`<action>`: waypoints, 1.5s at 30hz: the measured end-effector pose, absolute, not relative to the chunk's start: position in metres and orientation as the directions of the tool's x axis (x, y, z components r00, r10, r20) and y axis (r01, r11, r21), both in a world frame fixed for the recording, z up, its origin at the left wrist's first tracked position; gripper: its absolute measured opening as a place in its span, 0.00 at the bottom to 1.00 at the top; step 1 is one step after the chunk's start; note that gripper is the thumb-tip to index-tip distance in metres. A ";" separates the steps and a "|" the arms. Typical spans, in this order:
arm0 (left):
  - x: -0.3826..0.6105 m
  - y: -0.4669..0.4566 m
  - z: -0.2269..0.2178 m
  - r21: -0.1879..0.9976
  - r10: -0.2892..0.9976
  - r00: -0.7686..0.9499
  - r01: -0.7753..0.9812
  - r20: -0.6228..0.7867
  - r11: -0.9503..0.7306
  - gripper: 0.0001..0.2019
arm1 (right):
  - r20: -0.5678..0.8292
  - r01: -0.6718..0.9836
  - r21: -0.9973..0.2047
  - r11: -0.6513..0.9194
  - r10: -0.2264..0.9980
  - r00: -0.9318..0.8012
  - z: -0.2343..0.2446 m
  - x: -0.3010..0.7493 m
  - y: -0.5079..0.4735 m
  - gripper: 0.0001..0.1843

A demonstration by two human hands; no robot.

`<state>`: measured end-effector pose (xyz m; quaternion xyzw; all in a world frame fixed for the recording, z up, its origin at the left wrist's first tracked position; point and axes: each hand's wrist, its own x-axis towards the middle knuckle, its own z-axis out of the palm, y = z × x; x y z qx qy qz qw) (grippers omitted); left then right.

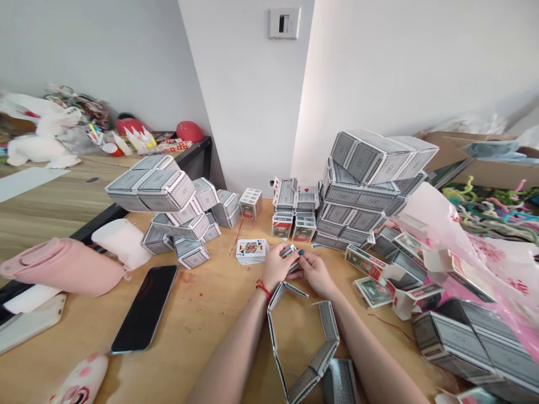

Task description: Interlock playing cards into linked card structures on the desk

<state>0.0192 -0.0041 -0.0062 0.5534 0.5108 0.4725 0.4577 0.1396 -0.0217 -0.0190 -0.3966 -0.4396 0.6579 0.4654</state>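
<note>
Both my hands meet at the middle of the wooden table (197, 314). My left hand (275, 266) and my right hand (315, 273) are closed together on a small folded playing card piece (290, 253). Just below my wrists lies an open ring of linked folded cards (309, 336), between my forearms. A face-up deck with a joker on top (251, 249) sits just left of my left hand. A red string circles my left wrist.
Stacks of card-built blocks stand at back left (164, 193) and back right (362, 185). A black phone (145, 307) and a pink pouch (63, 266) lie on the left. Empty card boxes (379, 280) and a pink plastic bag (475, 252) crowd the right.
</note>
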 end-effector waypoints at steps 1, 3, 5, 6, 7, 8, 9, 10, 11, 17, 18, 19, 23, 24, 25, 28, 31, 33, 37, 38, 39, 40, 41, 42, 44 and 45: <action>0.019 -0.004 -0.006 0.987 0.998 0.036 0.147 0.052 -0.057 0.12 | -0.111 -0.253 -0.951 -0.178 0.959 -0.259 -0.020 0.139 -0.022 0.14; 0.020 -0.003 -0.006 0.989 0.998 0.035 0.138 0.051 -0.055 0.10 | -0.109 -0.228 -0.958 -0.171 0.959 -0.261 -0.021 0.139 -0.022 0.14; 0.020 -0.002 -0.005 0.991 0.998 0.021 0.120 0.052 -0.054 0.09 | -0.107 -0.202 -0.966 -0.161 0.961 -0.254 -0.022 0.138 -0.023 0.14; 0.021 -0.002 -0.005 0.992 0.998 0.011 0.112 0.054 -0.055 0.08 | -0.104 -0.192 -0.969 -0.154 0.964 -0.246 -0.022 0.138 -0.023 0.14; 0.022 -0.001 -0.005 0.993 0.998 0.001 0.106 0.057 -0.057 0.07 | -0.102 -0.184 -0.972 -0.149 0.966 -0.239 -0.023 0.137 -0.023 0.13; 0.022 -0.001 -0.005 0.993 0.998 -0.009 0.100 0.062 -0.061 0.06 | -0.101 -0.177 -0.974 -0.145 0.967 -0.232 -0.024 0.137 -0.023 0.13; 0.023 -0.001 -0.005 0.993 0.998 -0.020 0.094 0.068 -0.066 0.06 | -0.101 -0.170 -0.975 -0.142 0.968 -0.228 -0.025 0.137 -0.023 0.13; 0.023 -0.001 -0.005 0.994 0.997 -0.028 0.087 0.074 -0.071 0.06 | -0.100 -0.163 -0.977 -0.139 0.969 -0.225 -0.026 0.136 -0.022 0.13; 0.023 -0.001 -0.005 0.994 0.996 -0.034 0.080 0.079 -0.076 0.06 | -0.097 -0.155 -0.979 -0.134 0.970 -0.221 -0.027 0.136 -0.022 0.13; 0.025 -0.001 -0.007 0.993 0.994 -0.062 0.084 0.092 -0.087 0.10 | -0.070 -0.079 -0.993 -0.085 0.980 -0.185 -0.030 0.136 -0.023 0.14; 0.024 0.000 -0.008 0.992 0.994 -0.062 0.087 0.094 -0.088 0.11 | -0.066 -0.066 -0.995 -0.078 0.982 -0.177 -0.030 0.135 -0.024 0.14; 0.024 0.000 -0.008 0.992 0.994 -0.060 0.091 0.095 -0.089 0.11 | -0.060 -0.052 -0.996 -0.070 0.984 -0.167 -0.029 0.134 -0.025 0.14; 0.021 0.001 -0.009 0.984 0.993 -0.051 0.148 0.104 -0.095 0.15 | -0.031 0.019 -0.999 -0.029 0.989 -0.147 -0.028 0.130 -0.028 0.11; 0.020 0.001 -0.009 0.983 0.994 -0.045 0.158 0.104 -0.096 0.15 | -0.028 0.039 -0.999 -0.023 0.989 -0.142 -0.028 0.129 -0.028 0.10; 0.020 0.000 -0.009 0.983 0.994 -0.040 0.160 0.102 -0.094 0.15 | -0.029 0.060 -0.998 -0.021 0.991 -0.133 -0.027 0.128 -0.028 0.09; 0.021 -0.001 -0.009 0.988 0.993 -0.053 0.119 0.102 -0.095 0.14 | -0.024 0.082 -0.996 -0.018 0.997 -0.075 -0.026 0.129 -0.025 0.11; 0.022 -0.001 -0.011 0.988 0.989 -0.054 0.078 0.140 -0.135 0.09 | -0.004 0.025 -1.000 -0.004 1.000 -0.008 -0.025 0.133 -0.021 0.17; 0.021 -0.002 -0.013 0.978 0.984 -0.020 0.117 0.177 -0.174 0.09 | 0.004 -0.013 -1.000 0.004 1.000 0.011 -0.023 0.135 -0.020 0.17; 0.018 -0.005 -0.016 0.925 0.965 0.006 0.283 0.261 -0.252 0.10 | 0.018 -0.001 -1.000 0.018 1.000 -0.024 -0.022 0.136 -0.020 0.17; 0.018 -0.005 -0.016 0.910 0.959 0.004 0.314 0.283 -0.270 0.10 | 0.021 0.005 -1.000 0.021 0.999 -0.032 -0.023 0.136 -0.020 0.18; 0.017 -0.006 -0.017 0.896 0.953 0.004 0.340 0.302 -0.285 0.10 | 0.023 0.009 -1.000 0.024 0.999 -0.035 -0.025 0.136 -0.020 0.19; 0.017 -0.006 -0.018 0.883 0.948 0.005 0.361 0.319 -0.299 0.10 | 0.024 0.011 -1.000 0.024 0.999 -0.035 -0.026 0.136 -0.020 0.21; 0.017 -0.006 -0.018 0.873 0.943 0.005 0.378 0.332 -0.309 0.10 | 0.023 0.011 -1.000 0.023 0.999 -0.036 -0.027 0.136 -0.020 0.22; 0.017 -0.006 -0.019 0.866 0.940 0.000 0.390 0.340 -0.313 0.10 | 0.021 0.007 -1.000 0.022 0.999 -0.038 -0.028 0.136 -0.020 0.24; 0.017 -0.005 -0.021 0.867 0.941 -0.021 0.395 0.339 -0.304 0.10 | 0.019 -0.011 -1.000 0.019 0.998 -0.054 -0.027 0.136 -0.020 0.24; 0.017 -0.004 -0.022 0.874 0.944 -0.033 0.389 0.328 -0.290 0.10 | 0.019 -0.025 -1.000 0.017 0.998 -0.068 -0.026 0.136 -0.020 0.23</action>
